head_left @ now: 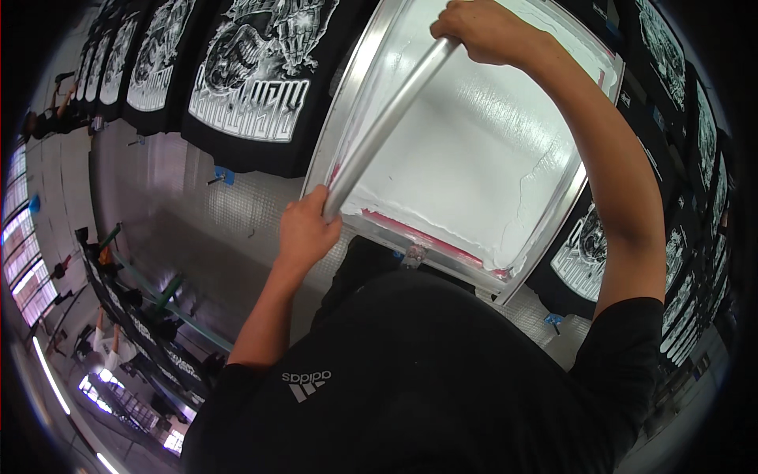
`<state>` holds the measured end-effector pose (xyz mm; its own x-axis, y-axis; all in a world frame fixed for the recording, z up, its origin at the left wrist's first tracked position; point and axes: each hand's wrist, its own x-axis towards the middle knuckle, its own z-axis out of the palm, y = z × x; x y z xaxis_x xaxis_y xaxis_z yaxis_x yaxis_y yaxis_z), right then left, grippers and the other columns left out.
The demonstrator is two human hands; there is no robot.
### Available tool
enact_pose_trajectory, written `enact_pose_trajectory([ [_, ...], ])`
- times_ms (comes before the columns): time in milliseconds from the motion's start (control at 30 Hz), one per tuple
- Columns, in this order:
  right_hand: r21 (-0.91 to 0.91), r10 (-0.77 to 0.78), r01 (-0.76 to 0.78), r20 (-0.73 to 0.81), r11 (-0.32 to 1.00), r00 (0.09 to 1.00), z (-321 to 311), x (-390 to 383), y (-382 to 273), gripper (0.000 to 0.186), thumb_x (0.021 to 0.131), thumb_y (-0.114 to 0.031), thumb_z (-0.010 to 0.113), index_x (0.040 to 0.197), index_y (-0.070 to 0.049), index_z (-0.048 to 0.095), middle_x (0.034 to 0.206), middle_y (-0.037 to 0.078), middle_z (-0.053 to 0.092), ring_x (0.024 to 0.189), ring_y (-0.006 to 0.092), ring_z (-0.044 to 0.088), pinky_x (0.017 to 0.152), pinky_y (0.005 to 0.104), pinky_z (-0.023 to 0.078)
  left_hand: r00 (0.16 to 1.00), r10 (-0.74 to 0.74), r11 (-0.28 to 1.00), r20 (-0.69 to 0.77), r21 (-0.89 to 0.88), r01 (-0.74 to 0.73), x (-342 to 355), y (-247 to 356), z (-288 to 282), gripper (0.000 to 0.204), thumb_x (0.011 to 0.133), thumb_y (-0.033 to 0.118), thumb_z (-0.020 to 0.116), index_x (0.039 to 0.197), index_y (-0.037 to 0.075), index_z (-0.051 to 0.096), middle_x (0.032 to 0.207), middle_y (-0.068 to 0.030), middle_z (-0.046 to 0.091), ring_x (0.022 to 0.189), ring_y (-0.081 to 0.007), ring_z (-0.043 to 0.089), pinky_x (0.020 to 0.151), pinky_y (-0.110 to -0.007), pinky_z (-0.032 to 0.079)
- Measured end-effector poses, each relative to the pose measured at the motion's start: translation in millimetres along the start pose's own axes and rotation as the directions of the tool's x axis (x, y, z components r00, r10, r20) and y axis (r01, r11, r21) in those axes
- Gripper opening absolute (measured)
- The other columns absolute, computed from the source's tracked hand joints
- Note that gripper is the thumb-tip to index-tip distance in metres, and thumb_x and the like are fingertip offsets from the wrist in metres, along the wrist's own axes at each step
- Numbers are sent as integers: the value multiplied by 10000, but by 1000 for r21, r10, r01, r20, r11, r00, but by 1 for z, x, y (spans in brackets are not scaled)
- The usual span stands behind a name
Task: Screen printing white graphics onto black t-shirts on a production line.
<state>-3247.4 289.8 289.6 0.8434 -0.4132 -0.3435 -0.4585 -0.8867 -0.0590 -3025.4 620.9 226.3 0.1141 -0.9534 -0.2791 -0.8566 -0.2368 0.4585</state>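
A long silver squeegee [388, 125] slants over a silkscreen frame [452, 258] with a metal rim. My left hand [309, 227] is closed around its near end, beside the frame's left edge. My right hand [491, 33] grips the far end, above the far part of the screen. White ink [482, 150] covers the mesh, smooth in the middle and ridged along the sides. The squeegee's lower edge is hidden, so I cannot tell whether it touches the mesh. Reddish strips [422, 237] show along the near inside edge.
Black printed shirts [253, 95] lie in a row to the left of the frame, and more printed shirts [580, 253] to the right. A blue-based clamp knob [224, 175] sticks out at the left, another knob [554, 320] at the right. People stand far left.
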Motion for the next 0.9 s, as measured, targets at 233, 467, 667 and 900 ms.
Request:
enact_pose_trajectory([
  [233, 151, 281, -264, -106, 953, 954, 50, -127, 56, 289, 758, 111, 577, 960, -73, 672, 832, 80, 646, 974, 262, 606, 1130, 499, 315, 976, 188, 977, 108, -127, -174, 42, 65, 2, 194, 717, 124, 670, 804, 33, 523, 670, -198, 587, 683, -422, 594, 656, -514, 462],
  [467, 391, 628, -507, -307, 769, 715, 103, -238, 121, 349, 726, 79, 576, 1026, -64, 683, 911, 130, 675, 919, 329, 617, 816, 455, 460, 791, 605, 784, -90, 238, -573, 240, 124, -11, 279, 732, 88, 668, 1007, 51, 639, 833, -140, 662, 814, -344, 633, 742, -470, 458],
  [667, 201, 632, -641, -530, 741, 565, 158, -194, 140, 283, 742, -31, 606, 1020, -73, 630, 930, 106, 673, 958, 306, 626, 940, 479, 443, 569, 774, 629, -279, 442, -640, 392, 143, -1, 260, 709, 64, 645, 964, 64, 594, 865, -126, 645, 895, -314, 605, 787, -441, 451],
  [900, 121, 742, -749, -306, 652, 596, 208, -191, 35, 252, 800, -27, 564, 1045, -87, 556, 992, 66, 586, 1022, 285, 572, 1005, 627, 333, 648, 740, 655, -181, 413, -632, 313, 92, 45, 435, 662, 31, 663, 1090, 77, 597, 1052, -111, 603, 966, -324, 570, 819, -427, 451],
])
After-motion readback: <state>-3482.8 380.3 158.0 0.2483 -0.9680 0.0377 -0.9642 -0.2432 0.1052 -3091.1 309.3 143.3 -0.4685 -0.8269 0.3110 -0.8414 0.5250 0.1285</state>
